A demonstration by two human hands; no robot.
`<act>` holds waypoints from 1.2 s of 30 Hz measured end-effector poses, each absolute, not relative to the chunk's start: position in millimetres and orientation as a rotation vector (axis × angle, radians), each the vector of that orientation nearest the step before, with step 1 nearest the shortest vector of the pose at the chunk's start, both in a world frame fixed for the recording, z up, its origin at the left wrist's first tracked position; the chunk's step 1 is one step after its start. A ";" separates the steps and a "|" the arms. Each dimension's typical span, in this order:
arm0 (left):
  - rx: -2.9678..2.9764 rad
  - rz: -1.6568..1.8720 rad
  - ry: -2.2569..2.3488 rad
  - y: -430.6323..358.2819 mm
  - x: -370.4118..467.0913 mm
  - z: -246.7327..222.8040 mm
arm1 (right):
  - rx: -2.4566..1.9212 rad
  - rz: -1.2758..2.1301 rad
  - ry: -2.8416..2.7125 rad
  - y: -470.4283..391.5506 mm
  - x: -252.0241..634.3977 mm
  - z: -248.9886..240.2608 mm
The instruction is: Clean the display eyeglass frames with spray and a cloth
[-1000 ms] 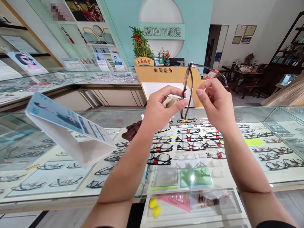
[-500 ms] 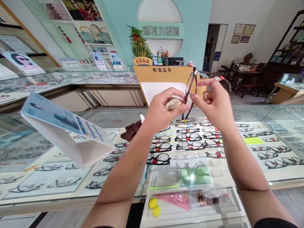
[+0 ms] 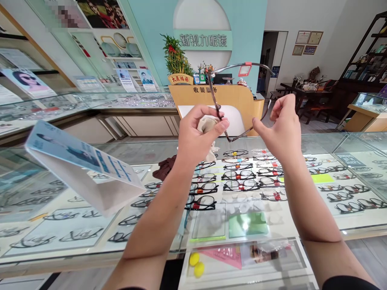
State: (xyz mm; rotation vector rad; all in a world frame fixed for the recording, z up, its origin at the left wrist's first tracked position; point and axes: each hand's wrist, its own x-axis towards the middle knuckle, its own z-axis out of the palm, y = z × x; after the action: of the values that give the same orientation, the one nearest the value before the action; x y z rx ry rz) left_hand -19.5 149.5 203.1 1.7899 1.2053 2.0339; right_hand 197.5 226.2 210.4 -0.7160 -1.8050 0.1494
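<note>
Above the display counter, my left hand (image 3: pixel 195 135) pinches a pair of thin dark eyeglasses (image 3: pixel 214 96) near the middle of the frame. Bunched in the same hand is a beige cloth (image 3: pixel 206 123), part of which hangs below the fingers. The glasses are turned on edge, with both temples unfolded toward the right. A red-edged tag (image 3: pixel 244 69) sits on the upper temple. Beside the lower temple is my right hand (image 3: pixel 281 131), its thumb and curled fingers apart. Its thumb tip overlaps that temple; whether they touch I cannot tell.
Rows of eyeglasses (image 3: pixel 240 185) lie under the glass counter (image 3: pixel 320 141). A folded display card (image 3: pixel 81 161) stands at the left, and a dark brown cloth (image 3: pixel 165 168) lies behind my left forearm. Nearer me are a green sheet (image 3: pixel 248 224) and two yellow egg-shaped objects (image 3: pixel 196 264).
The eyeglasses have turned, so their temples now spread to the right with the tag higher up. My left hand moved slightly left; my right hand drew away from the lens area.
</note>
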 end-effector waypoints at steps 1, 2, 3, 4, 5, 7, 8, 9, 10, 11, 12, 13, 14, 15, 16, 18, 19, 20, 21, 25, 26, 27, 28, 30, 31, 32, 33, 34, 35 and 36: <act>1.776 2.073 1.215 151.5 -21.0 201.8 | -0.724 0.108 -1.824 226.8 198.8 209.9; 1.766 2.101 1.224 153.2 -22.1 200.8 | -0.729 0.077 -1.849 226.6 199.7 210.0; 1.761 2.117 1.231 154.3 -22.8 200.2 | -0.731 0.058 -1.878 225.7 200.0 210.7; 1.759 2.119 1.237 154.7 -23.0 199.9 | -0.730 0.049 -1.911 224.1 199.9 211.8; 1.761 2.112 1.242 154.5 -22.6 200.2 | -0.726 0.053 -1.944 221.7 199.1 213.3; 1.771 2.070 1.247 152.3 -20.6 201.8 | -0.703 0.104 -2.013 215.0 196.1 216.9; 1.776 2.039 1.249 150.6 -19.3 203.0 | -0.677 0.146 -2.048 211.0 194.0 218.8; 1.782 2.004 1.252 148.8 -18.1 204.3 | -0.643 0.190 -2.081 206.8 191.7 220.5; 1.789 1.966 1.255 147.1 -16.9 205.5 | -0.604 0.227 -2.111 202.6 189.3 221.9; 1.796 1.929 1.258 145.4 -15.8 206.5 | -0.566 0.252 -2.135 198.6 186.8 222.9; 1.804 1.896 1.260 144.0 -14.9 207.3 | -0.533 0.264 -2.154 195.1 184.3 223.5; 1.813 1.868 1.261 142.9 -14.2 207.8 | -0.505 0.269 -2.170 192.3 182.0 223.6; 1.820 1.846 1.260 142.0 -13.6 208.0 | -0.482 0.276 -2.180 190.3 180.0 223.4; 1.822 1.831 1.258 141.4 -13.1 208.0 | -0.459 0.289 -2.188 189.1 178.2 222.9; 1.817 1.824 1.257 141.0 -12.7 207.8 | -0.434 0.309 -2.195 188.7 176.9 222.1; 1.796 1.831 1.262 140.9 -12.3 207.0 | -0.387 0.356 -2.204 190.4 175.3 220.3; 1.783 1.841 1.268 141.1 -12.2 206.5 | -0.370 0.374 -2.205 192.2 175.0 219.3; 1.770 1.847 1.276 141.5 -12.1 205.9 | -0.361 0.388 -2.205 194.3 175.0 218.2; 1.756 1.846 1.284 142.1 -11.9 205.2 | -0.357 0.399 -2.204 196.8 175.0 216.9; 1.644 1.761 1.286 145.2 -10.6 200.2 | -0.381 0.452 -2.199 206.8 173.8 208.7; 1.601 1.733 1.284 146.0 -10.2 198.1 | -0.391 0.482 -2.203 208.7 172.8 205.3; 1.556 1.708 1.282 146.6 -9.8 195.5 | -0.403 0.522 -2.208 210.2 171.3 201.3; 1.511 1.689 1.280 147.1 -9.4 192.5 | -0.416 0.569 -2.212 211.2 169.6 196.6; 1.424 1.660 1.273 147.6 -8.6 185.1 | -0.447 0.664 -2.213 212.3 165.5 186.0; 1.379 1.652 1.268 147.5 -8.3 180.8 | -0.468 0.701 -2.213 212.3 163.5 180.6; 1.332 1.649 1.265 147.1 -8.1 176.2 | -0.487 0.727 -2.214 212.0 161.9 175.4; 1.281 1.641 1.266 146.4 -8.1 171.2 | -0.502 0.742 -2.218 211.3 160.9 170.6; 1.225 1.631 1.274 145.4 -8.6 166.0 | -0.514 0.746 -2.226 210.2 160.8 166.4; 1.167 1.622 1.291 144.0 -9.7 160.4 | -0.525 0.739 -2.234 208.6 161.7 162.6; 1.112 1.614 1.318 142.5 -11.7 154.5 | -0.536 0.723 -2.240 206.4 163.9 159.1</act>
State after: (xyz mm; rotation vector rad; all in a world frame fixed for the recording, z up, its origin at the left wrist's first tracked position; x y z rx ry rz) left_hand -11.7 142.5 154.5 1.1123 1.3178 1.6144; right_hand 163.9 206.4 159.1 -0.5358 -2.2402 0.7232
